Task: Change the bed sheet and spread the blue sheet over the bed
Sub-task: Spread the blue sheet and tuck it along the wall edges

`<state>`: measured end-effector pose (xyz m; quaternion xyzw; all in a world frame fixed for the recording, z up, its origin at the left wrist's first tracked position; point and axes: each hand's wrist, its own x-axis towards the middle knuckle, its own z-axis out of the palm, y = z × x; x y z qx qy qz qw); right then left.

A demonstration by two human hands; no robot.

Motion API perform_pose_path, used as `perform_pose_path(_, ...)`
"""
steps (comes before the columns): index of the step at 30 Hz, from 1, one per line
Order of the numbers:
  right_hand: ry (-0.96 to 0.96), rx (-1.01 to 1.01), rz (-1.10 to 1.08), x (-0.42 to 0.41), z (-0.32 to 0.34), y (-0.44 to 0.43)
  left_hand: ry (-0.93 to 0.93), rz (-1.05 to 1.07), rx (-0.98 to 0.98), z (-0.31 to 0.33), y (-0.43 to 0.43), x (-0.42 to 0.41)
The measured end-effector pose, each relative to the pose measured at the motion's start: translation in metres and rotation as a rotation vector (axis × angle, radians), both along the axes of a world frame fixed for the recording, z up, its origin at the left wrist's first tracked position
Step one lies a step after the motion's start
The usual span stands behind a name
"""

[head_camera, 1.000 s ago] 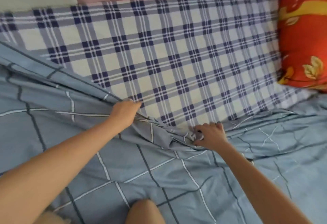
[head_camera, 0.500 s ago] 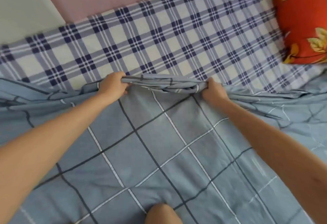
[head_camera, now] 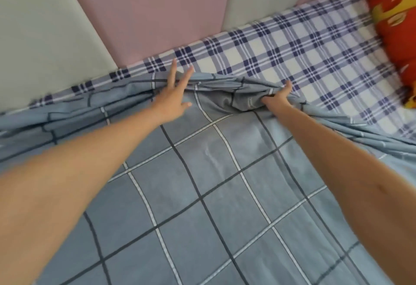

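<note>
Blue sheet (head_camera: pixel 202 172) part-spread over the bed, its far edge bunched short of the padded wall (head_camera: pixel 146 14).

The left hand (head_camera: pixel 173 95) lies flat with fingers splayed, pressing the bunched edge. The right hand (head_camera: pixel 278 97) is curled round a fold of the same edge, and the two hands are apart along the ridge between them. The sheet runs from under both forearms to that ridge, and the checked sheet (head_camera: pixel 292 59) shows beyond it. Recommended: push the edge evenly to the wall, both sides together, then smooth toward the red pillow (head_camera: pixel 394 25) — the slack there looks likely to crease.
</note>
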<state>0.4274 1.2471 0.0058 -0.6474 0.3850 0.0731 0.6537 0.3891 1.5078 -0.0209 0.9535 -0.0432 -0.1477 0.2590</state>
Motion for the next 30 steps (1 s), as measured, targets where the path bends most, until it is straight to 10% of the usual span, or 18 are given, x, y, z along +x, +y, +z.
perform_pose_path(6,-0.317,-0.838,1.069,-0.133,-0.073,0.045,-0.163,-0.266,0.281,-0.041,-0.004,-0.203)
perform_pose_path(11,-1.153,-1.083,2.407,-0.198,-0.121,0.068,0.295,-0.197,0.479,-0.069,0.070,-0.287)
perform_pose_path(16,-0.533,-1.468,1.937,-0.049,-0.111,0.112,0.471,0.317,0.386,-0.067,0.120,-0.180)
perform_pose_path(20,0.200,-1.303,1.391,0.048,-0.077,0.123,0.580,0.616,0.254,-0.051,0.121,-0.115)
perform_pose_path(23,0.101,-1.279,1.416,0.015,-0.079,0.135,0.617,0.691,0.155,-0.048,0.104,-0.103)
perform_pose_path(28,-0.648,-1.358,1.924,-0.109,-0.096,0.070,0.692,0.831,-0.050,-0.043,0.034,-0.072)
perform_pose_path(30,-0.600,-1.459,1.945,-0.108,-0.102,0.023,0.741,0.922,-0.018,-0.045,0.022,-0.058)
